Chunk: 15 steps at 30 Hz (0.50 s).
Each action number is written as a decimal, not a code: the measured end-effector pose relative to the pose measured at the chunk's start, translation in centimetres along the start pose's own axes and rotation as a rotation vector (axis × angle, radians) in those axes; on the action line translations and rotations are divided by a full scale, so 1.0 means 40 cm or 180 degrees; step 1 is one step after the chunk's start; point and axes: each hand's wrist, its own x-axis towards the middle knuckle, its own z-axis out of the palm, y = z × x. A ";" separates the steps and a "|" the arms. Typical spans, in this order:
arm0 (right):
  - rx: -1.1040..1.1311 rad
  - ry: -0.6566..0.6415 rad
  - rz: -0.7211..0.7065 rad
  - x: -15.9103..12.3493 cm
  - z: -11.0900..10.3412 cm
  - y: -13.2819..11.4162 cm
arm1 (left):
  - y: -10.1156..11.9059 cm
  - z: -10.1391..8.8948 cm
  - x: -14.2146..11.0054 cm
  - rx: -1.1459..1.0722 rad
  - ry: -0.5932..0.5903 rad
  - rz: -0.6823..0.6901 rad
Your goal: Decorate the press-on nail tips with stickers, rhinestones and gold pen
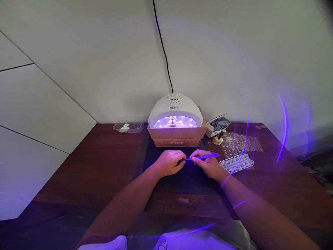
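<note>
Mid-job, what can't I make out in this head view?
In the head view:
Anything the left hand may pinch: hidden by the hand itself.
Tip of the strip: too small to tell if it touches that hand.
Base of the lamp: hidden by the box.
Contents of the case: too small.

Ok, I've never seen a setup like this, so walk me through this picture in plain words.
There is no machine arm here: a camera on a person's head looks forward and down at their own bare hands. The right hand pinches a slim, flat nail file; its other end meets the curled left hand, whose grip is unclear. Ahead glows a white nail lamp, with a cardboard box showing below it. On the wooden table, a clear plastic tray lies left of the lamp; right are a small bottle, a patterned sheet and a clear case.
</note>
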 end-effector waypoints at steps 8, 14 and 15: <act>0.0068 0.0071 0.0001 -0.001 -0.001 0.003 | 0.003 -0.004 -0.001 -0.0145 0.0050 -0.0027; 0.0125 0.0179 -0.0007 -0.004 -0.004 0.004 | 0.003 -0.010 -0.001 -0.0277 0.0095 -0.0001; 0.0133 0.0200 -0.0011 -0.004 -0.005 0.004 | 0.003 -0.010 -0.001 -0.0298 0.0103 0.0012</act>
